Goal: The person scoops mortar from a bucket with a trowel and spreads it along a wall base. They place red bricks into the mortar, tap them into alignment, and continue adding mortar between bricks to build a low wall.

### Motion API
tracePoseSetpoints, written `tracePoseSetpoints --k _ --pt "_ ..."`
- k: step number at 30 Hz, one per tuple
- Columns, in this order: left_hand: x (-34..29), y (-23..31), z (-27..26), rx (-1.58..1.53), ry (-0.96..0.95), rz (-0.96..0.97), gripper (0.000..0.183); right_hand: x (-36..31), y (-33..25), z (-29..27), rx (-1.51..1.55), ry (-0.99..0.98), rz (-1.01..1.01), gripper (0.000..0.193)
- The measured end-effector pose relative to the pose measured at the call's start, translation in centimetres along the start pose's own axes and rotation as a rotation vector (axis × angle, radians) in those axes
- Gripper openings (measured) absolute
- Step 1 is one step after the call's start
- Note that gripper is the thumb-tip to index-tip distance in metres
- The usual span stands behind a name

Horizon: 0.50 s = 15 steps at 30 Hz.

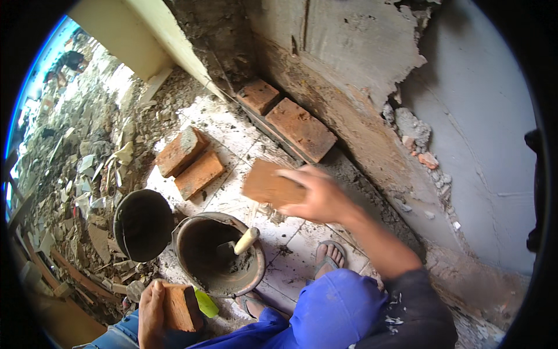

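Observation:
My right hand [319, 195], at the end of a dark-sleeved arm, grips a brown-orange brick [264, 185] above the pale tiled floor; the hand and brick are slightly blurred. My left hand [151, 311] is closed round another orange brick [177, 308] at the lower left, in front of blue denim. Between the hands stands a black bucket [189, 273] with grey mortar inside. A trowel with a pale handle [247, 240] leans in it. Two bricks [181, 151] [200, 174] lie side by side on the tiles. Two more bricks [258, 96] [302, 128] sit along the wall's base.
Beside the mortar bucket, a second dark bucket [142, 225] lies tilted. Broken rubble [81, 192] covers the left side. A damaged wall [349, 110] with peeling plaster rises at the right, mortar [372, 198] along its foot. Sandalled feet [330, 257] and rounded blue cloth [340, 311] are below.

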State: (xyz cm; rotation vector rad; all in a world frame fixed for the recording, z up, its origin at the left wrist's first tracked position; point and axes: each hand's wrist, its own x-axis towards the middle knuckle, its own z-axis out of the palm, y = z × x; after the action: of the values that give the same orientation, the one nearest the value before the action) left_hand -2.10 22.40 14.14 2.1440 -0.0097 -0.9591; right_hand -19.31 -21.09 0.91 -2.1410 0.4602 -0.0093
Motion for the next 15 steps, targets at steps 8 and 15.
tracePoseSetpoints --k 8,15 --pt "6.1 6.2 4.5 -0.084 -0.192 0.126 0.049 -14.9 3.6 -7.1 -0.541 0.351 0.485 0.072" --pt "6.1 7.1 5.7 -0.132 -0.256 0.117 0.049 -13.2 9.6 -4.3 -0.551 0.471 0.29 0.072"
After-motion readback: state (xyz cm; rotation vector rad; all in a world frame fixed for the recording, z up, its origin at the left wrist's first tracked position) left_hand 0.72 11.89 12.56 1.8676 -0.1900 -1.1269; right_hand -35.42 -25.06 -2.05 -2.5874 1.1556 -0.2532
